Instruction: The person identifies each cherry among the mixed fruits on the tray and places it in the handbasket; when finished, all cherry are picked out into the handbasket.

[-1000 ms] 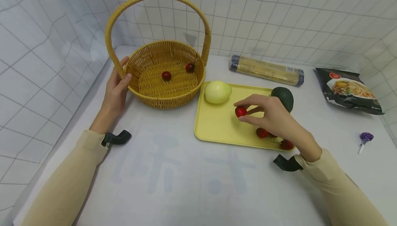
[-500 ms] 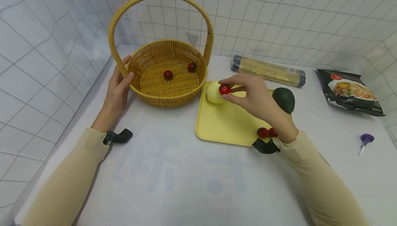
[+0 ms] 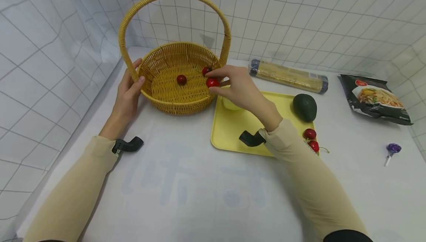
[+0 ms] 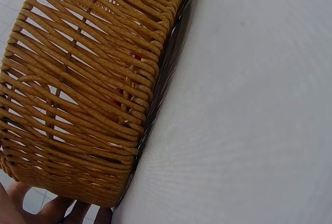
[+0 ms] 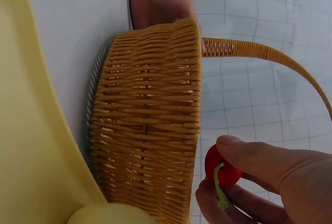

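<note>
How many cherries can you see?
5: two cherries in the wicker basket, one in the right hand, two at the right edge of the yellow tray. More may be hidden behind the right sleeve.

White grid-lined walls (image 3: pixel 283 20), white tabletop (image 3: pixel 186 197)

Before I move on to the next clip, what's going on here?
A person's right hand pinches a red cherry just above the rim of a basket, not yet let go. The left hand holds the basket by its side. Two cherries already lie inside. Another pair sits at the right edge of the yellow tray, by an avocado.
</note>
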### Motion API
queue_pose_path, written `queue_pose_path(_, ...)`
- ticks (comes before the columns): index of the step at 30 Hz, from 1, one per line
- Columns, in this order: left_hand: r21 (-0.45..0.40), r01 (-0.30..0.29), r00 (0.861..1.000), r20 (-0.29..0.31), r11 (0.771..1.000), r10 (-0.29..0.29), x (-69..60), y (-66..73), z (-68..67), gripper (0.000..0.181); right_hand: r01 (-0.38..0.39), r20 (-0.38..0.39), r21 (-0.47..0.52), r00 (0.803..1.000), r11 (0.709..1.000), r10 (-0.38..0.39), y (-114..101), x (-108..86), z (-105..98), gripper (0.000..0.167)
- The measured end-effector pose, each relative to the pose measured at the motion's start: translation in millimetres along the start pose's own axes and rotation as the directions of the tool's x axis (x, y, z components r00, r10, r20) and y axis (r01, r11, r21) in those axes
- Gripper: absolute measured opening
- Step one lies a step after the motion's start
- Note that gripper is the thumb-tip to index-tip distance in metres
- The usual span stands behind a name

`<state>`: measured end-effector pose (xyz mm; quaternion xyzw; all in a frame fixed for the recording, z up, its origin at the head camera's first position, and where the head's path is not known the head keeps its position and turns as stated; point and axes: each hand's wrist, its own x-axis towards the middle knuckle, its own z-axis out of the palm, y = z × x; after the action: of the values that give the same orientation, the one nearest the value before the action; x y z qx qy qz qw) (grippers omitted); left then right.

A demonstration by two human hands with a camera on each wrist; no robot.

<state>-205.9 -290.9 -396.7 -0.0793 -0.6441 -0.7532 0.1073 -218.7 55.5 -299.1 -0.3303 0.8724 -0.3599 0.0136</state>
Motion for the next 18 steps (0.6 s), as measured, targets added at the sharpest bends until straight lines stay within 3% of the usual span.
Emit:
queue_pose_path(12, -0.001, -0.002, 1.0, 0.005, 1.0, 0.002, 0.8, 1.7, -0.7, 0.062, 0.034, 0.11, -0.02, 0.993, 0.999, -0.032, -24.6, 59.5, 38.2, 0.035)
queue_pose_path(18, 0.024, 0.005, 1.0, -0.002, 1.0, -0.005, -0.2, 0.2, -0.1, 0.063, -0.025, 0.104, -0.008, 0.994, 1.0, 0.026, -33.1, 76.0, 50.5, 0.051)
